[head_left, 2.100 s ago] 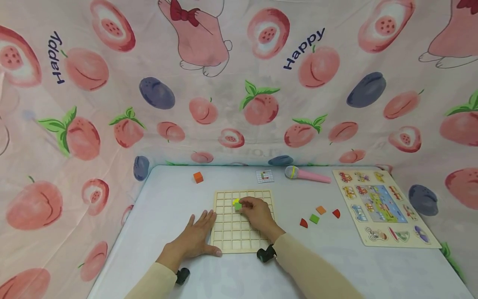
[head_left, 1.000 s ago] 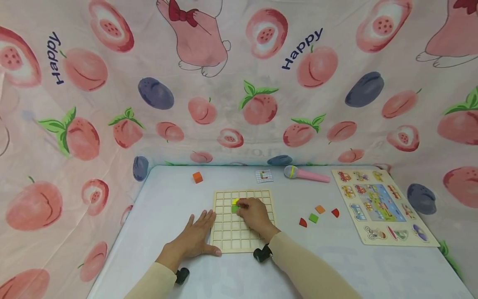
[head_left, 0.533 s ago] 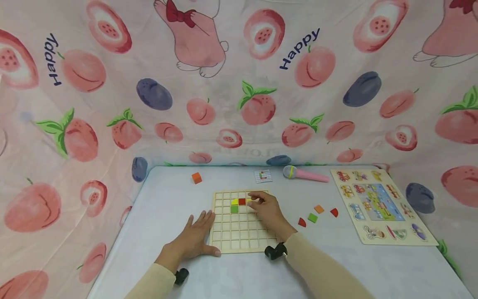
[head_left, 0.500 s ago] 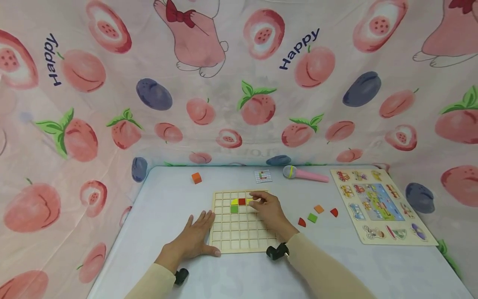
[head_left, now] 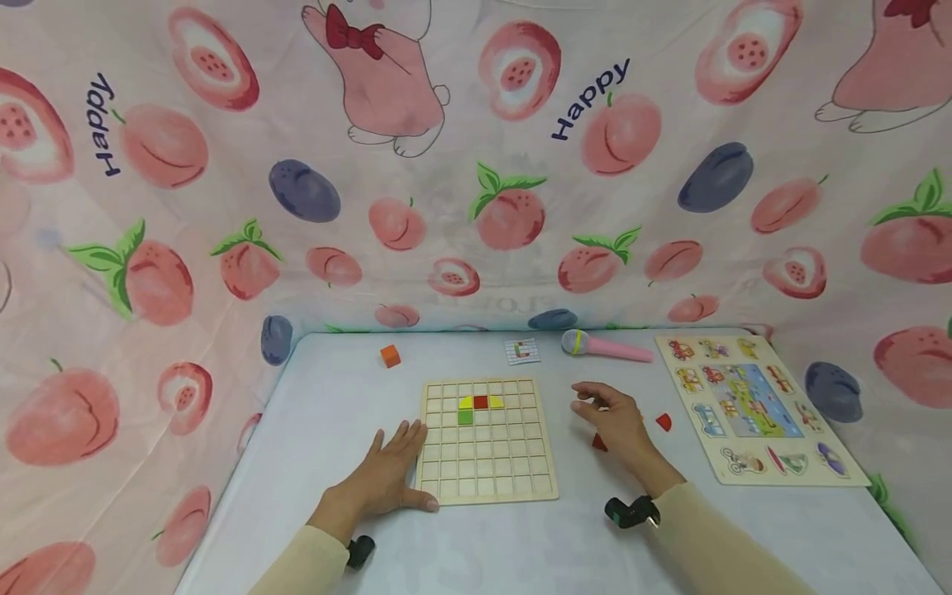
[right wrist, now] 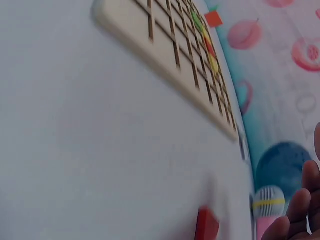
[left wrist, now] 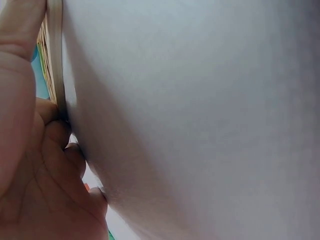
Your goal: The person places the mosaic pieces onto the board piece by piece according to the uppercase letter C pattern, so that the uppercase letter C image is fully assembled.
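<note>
My left hand (head_left: 389,471) lies on the table with fingers spread along the left edge of a wooden grid board (head_left: 487,487), the thumb at its near left corner. In the board's cells sit a green square (head_left: 464,417), a yellow piece (head_left: 466,403), a red square (head_left: 480,402) and a second yellow piece (head_left: 496,402). Right of the board, my right hand (head_left: 617,423) hovers over loose pieces, fingers loosely bent and nothing visible in them. A red quarter-round piece (head_left: 598,443) peeks out beneath it, and another red quarter-round piece (head_left: 664,422) lies to its right.
At the back are an orange cube (head_left: 390,356), a small pattern card (head_left: 522,351) and a pink toy microphone (head_left: 606,345). A picture puzzle board (head_left: 732,477) occupies the right side. A fruit-print cloth (head_left: 506,289) hangs behind the table.
My right hand set the green square, red square and second yellow piece in the grid, then moved right, covering the loose green and orange pieces. My left hand stayed at the board's edge.
</note>
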The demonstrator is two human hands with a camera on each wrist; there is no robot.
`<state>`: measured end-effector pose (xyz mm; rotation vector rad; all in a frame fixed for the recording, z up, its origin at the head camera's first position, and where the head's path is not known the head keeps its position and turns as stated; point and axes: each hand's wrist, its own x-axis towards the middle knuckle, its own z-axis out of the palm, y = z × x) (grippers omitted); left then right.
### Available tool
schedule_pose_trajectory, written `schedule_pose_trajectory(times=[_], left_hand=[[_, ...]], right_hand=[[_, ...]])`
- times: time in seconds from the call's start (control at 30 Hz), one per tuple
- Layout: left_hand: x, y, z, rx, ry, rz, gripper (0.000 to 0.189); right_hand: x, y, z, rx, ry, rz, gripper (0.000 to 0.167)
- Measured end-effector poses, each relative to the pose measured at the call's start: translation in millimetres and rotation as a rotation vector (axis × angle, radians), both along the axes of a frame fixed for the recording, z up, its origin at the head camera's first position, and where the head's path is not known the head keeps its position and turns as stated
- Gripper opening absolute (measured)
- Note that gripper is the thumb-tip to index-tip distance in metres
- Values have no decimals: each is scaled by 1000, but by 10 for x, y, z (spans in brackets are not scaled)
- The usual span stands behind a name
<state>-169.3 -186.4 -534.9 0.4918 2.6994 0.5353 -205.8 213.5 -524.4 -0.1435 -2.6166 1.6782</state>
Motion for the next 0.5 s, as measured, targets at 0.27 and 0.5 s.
schedule_pose_trajectory(times=[0.27, 0.5], left_hand=[[2, -9, 3, 8, 3, 2, 131], [13, -9, 11, 14, 6, -4, 131]], right_hand=[[224, 488, -42, 68, -35, -41, 41], [373, 697, -202, 147, -31, -83, 37]])
